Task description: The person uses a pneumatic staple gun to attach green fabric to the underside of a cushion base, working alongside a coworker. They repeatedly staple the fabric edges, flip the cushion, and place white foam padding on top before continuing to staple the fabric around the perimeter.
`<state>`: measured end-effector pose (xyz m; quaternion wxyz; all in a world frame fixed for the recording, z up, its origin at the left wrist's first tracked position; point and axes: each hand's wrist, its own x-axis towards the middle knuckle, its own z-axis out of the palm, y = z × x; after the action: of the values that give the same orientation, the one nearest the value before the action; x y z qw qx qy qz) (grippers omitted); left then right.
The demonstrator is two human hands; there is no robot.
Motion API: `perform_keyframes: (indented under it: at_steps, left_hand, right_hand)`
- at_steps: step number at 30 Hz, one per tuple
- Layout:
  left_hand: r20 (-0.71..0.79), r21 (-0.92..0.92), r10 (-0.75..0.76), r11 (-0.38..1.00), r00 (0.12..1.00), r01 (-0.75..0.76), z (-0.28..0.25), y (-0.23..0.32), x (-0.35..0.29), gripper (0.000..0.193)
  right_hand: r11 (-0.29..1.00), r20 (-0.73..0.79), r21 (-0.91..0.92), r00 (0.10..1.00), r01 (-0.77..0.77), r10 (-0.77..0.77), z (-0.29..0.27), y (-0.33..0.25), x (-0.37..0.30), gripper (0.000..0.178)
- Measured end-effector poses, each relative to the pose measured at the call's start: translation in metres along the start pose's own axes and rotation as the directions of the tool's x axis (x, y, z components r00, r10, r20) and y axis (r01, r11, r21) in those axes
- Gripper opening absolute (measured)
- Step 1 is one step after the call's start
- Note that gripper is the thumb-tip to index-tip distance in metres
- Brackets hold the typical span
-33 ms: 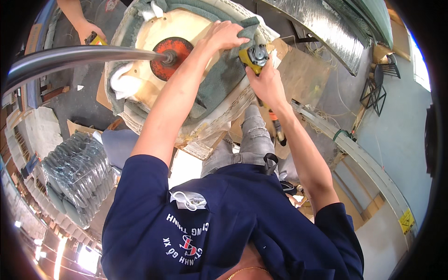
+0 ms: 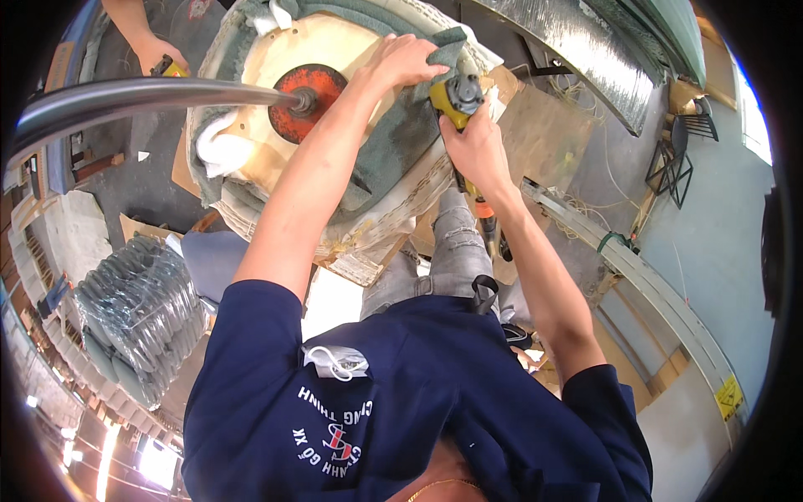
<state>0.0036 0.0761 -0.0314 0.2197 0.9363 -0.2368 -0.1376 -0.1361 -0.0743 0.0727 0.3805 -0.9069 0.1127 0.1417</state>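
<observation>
A round padded seat [image 2: 322, 38] lies with its pale wooden base up, wrapped at the sides by grey-green fabric [image 2: 410, 125] and white padding. On its middle sits a red-orange disc [image 2: 294, 88] joined to a shiny curved metal tube [image 2: 184, 90]. Across the base reaches my left hand [image 2: 406, 60], its fingers closed on a folded edge of the fabric near the right rim. Beside that rim my right hand [image 2: 478, 149] grips a yellow staple gun [image 2: 456, 99] with a grey-black top. The gun's nose is hidden, so I cannot tell whether it touches the fabric.
At the upper left, another person's hand [image 2: 159, 57] holds a yellow tool. A plastic-wrapped stack of grey pads [image 2: 142, 309] is at the left. Silvery sheet material [image 2: 577, 58] stands at the upper right, and thin hoses trail over the floor beyond my right arm.
The staple gun has tilted slightly and shifted a little upward in my right hand. My left hand stays on the fabric.
</observation>
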Motion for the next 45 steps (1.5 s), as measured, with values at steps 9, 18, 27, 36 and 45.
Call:
perform_keyframes:
  at_steps: [9, 18, 27, 36, 45]
  left_hand:
    - [-0.053, -0.123, -0.114, 0.987, 0.992, 0.107, -0.011, -0.019, -0.005, 0.061]
    - [-0.377, -0.434, -0.240, 0.899, 0.894, 0.058, 0.023, 0.106, -0.173, 0.052]
    - [-0.293, -0.208, -0.183, 0.970, 0.938, 0.124, 0.065, 0.115, -0.160, 0.078]
    - [-0.176, 0.053, -0.237, 0.967, 0.955, 0.250, 0.061, 0.120, -0.149, 0.082]
    - [-0.192, 0.019, -0.265, 0.962, 0.945, 0.273, 0.065, 0.134, -0.174, 0.088]
  right_hand:
    - [0.983, 0.033, -0.114, 0.990, 0.142, -0.139, 0.012, -0.014, 0.008, 0.050]
    - [0.974, 0.065, -0.038, 0.973, 0.225, -0.223, -0.005, 0.006, 0.037, 0.049]
    - [0.915, 0.406, 0.364, 0.914, -0.174, 0.012, -0.046, 0.033, 0.043, 0.016]
    - [0.870, 0.370, -0.444, 0.928, 0.214, -0.039, -0.035, -0.010, 0.067, 0.051]
    - [0.929, 0.413, -0.326, 0.910, 0.178, -0.029, -0.042, 0.004, 0.061, 0.051]
